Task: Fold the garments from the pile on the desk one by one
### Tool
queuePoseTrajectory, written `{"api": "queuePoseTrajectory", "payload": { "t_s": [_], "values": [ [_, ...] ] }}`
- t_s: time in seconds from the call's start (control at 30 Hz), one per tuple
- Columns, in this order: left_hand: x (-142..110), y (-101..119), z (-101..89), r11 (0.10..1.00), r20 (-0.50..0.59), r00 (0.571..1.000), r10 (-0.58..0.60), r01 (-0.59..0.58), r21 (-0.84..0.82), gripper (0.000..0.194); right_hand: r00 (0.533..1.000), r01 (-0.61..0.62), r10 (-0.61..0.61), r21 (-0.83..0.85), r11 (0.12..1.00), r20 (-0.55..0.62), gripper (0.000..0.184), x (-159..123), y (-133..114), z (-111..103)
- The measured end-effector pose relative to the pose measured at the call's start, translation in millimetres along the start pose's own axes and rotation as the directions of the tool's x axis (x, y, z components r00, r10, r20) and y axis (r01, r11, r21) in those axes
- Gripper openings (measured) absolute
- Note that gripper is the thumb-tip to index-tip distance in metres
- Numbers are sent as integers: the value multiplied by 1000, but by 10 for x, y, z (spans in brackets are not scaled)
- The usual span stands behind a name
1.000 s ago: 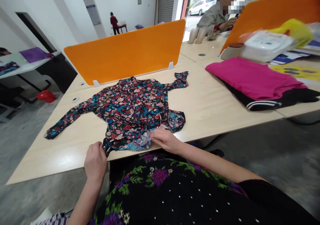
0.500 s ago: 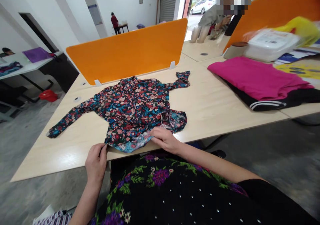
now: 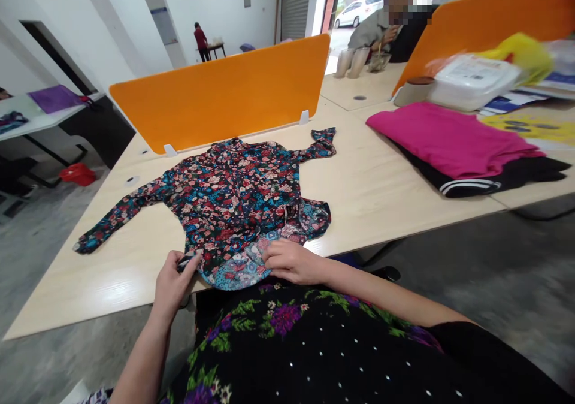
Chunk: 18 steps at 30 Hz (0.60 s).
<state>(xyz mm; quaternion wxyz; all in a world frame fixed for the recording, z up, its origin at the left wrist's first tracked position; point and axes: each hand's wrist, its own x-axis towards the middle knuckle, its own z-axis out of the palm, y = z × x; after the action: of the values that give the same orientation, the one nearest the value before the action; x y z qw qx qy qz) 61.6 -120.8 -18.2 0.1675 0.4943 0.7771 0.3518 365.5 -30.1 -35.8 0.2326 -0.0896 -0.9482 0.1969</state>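
A dark floral shirt [image 3: 238, 188] with red, pink and blue flowers lies spread on the pale wooden table [image 3: 354, 182]. One sleeve stretches out to the left; the other is bent at the upper right. Its lower hem curves over the table's front edge, with the paler inside of the cloth showing. At the hem's left corner, my left hand [image 3: 173, 281] is closed on the cloth between thumb and fingers. My right hand [image 3: 294, 262] pinches the hem near its middle, fingers bent and the fingertips partly hidden.
An orange divider [image 3: 220, 92] stands behind the shirt. To the right lie a folded pink garment [image 3: 449, 137] and a black one with white stripes [image 3: 471, 187]. Beyond them are a white plastic box [image 3: 478, 74] and a yellow bag [image 3: 516, 59]. A person [image 3: 375, 32] sits across the table.
The hem has come down slightly toward me, and more of its pale inside shows. My left hand's thumb now lies further over the corner. The view has shifted a little.
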Motion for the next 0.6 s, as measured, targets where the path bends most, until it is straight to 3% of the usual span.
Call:
{"api": "queuePoseTrajectory", "payload": {
  "t_s": [0.13,0.27,0.4,0.5,0.6],
  "values": [
    [21,-139,-84,999,109,994,28,-30,12,43,1000,5,-5,-1,1000,-18,24,1,-30,-29],
    [17,-244,-84,999,35,999,-11,12,-37,37,987,-137,135,-18,990,-85,27,-11,-18,-58],
    [-22,-164,-15,987,30,996,88,-91,133,37,910,-392,363,-127,911,-201,25,-59,52,-31],
    [-41,-97,23,942,60,970,236,-243,230,40,851,-503,432,-228,834,-298,28,-122,123,-15],
    [-36,-98,18,913,91,959,269,-284,292,28,791,-596,473,-315,738,-389,31,-208,238,-72]
  ]
}}
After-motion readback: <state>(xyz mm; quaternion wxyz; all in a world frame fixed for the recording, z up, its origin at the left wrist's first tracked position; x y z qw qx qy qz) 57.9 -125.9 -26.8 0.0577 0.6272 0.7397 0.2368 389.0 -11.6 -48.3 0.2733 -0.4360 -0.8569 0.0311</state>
